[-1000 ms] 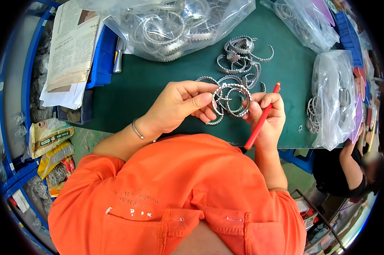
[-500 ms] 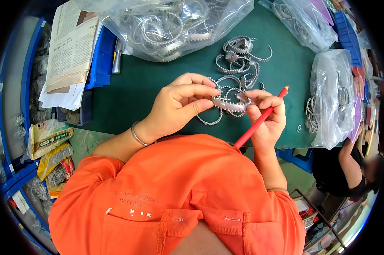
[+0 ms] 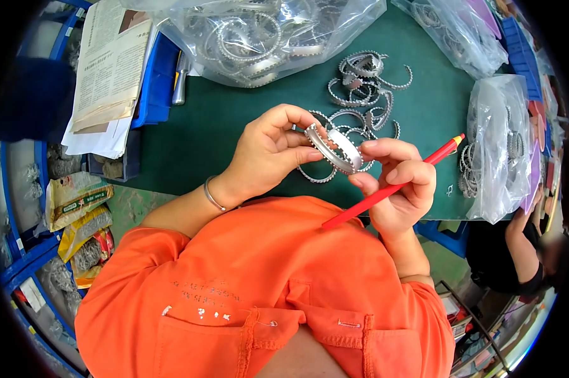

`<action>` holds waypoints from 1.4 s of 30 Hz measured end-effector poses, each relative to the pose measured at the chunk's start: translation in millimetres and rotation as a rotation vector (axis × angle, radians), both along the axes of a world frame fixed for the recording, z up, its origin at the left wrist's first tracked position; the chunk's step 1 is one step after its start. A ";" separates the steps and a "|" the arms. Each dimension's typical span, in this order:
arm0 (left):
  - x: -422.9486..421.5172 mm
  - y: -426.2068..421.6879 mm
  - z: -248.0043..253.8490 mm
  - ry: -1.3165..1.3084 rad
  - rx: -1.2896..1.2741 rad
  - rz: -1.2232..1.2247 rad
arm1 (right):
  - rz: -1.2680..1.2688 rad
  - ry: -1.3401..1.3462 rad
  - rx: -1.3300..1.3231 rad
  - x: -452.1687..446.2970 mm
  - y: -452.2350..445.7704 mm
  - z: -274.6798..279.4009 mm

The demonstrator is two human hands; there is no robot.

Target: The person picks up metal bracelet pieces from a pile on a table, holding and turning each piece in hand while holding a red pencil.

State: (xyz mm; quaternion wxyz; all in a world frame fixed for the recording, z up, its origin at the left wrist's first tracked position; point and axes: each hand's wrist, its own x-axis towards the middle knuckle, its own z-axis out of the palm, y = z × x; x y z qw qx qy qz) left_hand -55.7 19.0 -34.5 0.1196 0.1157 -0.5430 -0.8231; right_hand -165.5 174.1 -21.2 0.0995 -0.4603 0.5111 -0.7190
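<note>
A silver bangle with beaded edges (image 3: 338,153) is held up between my two hands, tilted so that its inner face shows. My left hand (image 3: 268,151) pinches its left side between thumb and fingers. At its right side are the fingertips of my right hand (image 3: 401,186), which also grips a red pen (image 3: 385,193) slanting across the fingers. Under and behind the held bangle, several similar bangles (image 3: 347,118) lie loose on the green table (image 3: 215,138). More bangles (image 3: 363,70) are heaped farther back.
A large clear bag of bangles (image 3: 265,44) lies at the back. More bags (image 3: 498,148) are at the right. At the left are newspapers (image 3: 111,75) and a blue bin (image 3: 155,82). A person in black (image 3: 505,252) is at the far right.
The held bangle has turned from facing me as a ring to a tilted position. The red pen has swung up and right at its yellow-banded end, and my right hand's fingers have spread somewhat.
</note>
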 end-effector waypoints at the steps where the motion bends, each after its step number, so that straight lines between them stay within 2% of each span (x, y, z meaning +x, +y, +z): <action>1: 0.3 -0.1 0.2 -0.001 -0.001 0.002 | -0.013 0.035 0.003 -0.6 -0.8 0.9; 7: 0.0 0.7 1.1 0.069 -0.037 0.038 | -0.068 0.151 0.040 -4.0 2.1 1.1; 9: -1.0 -0.5 0.0 0.238 -0.161 0.087 | -0.081 0.056 0.048 -3.7 6.3 -3.3; 16: 1.7 -0.9 14.8 0.296 -0.438 0.134 | -0.105 -0.116 0.053 -3.6 14.0 -13.6; 18: 3.5 -3.4 16.1 0.326 -0.719 0.158 | -0.070 -0.142 0.086 -5.3 15.3 -16.8; 19: 3.3 -4.2 18.9 0.327 -0.718 0.158 | -0.071 -0.141 0.087 -4.9 15.8 -17.7; 21: 2.6 -5.7 25.4 0.383 -0.848 0.169 | -0.053 -0.391 0.112 -2.7 15.3 -18.3; 26: -0.3 -5.5 26.2 0.443 -0.943 0.180 | -0.013 -0.673 0.148 -4.8 14.6 -5.3; 30: -2.3 -6.3 31.0 0.541 -1.010 0.117 | 0.092 -0.722 0.133 -6.7 16.7 -1.7; 33: -1.5 -13.9 33.0 0.568 -0.960 -0.056 | 0.056 -0.572 0.062 -7.6 14.9 -10.7; 35: -2.4 -4.1 33.7 0.349 -0.722 0.064 | 0.112 -0.515 0.034 -8.1 18.1 -6.3; 37: -9.0 -8.9 32.1 0.306 -0.918 -0.033 | 0.062 -0.172 0.175 -12.0 22.8 -7.2; 39: -7.5 -10.5 39.5 0.231 -0.935 -0.286 | 0.100 0.053 0.205 -16.5 20.0 1.7; 40: -14.5 -8.6 38.3 0.417 -0.927 -0.137 | 0.096 -0.021 0.175 -14.7 18.9 3.0; 41: -17.5 -15.5 45.3 0.500 -1.000 -0.126 | 0.092 -0.096 0.146 -12.2 18.7 3.1; 42: -22.6 -23.5 55.3 0.583 -1.097 -0.002 | 0.059 -0.170 0.108 -12.3 21.1 0.4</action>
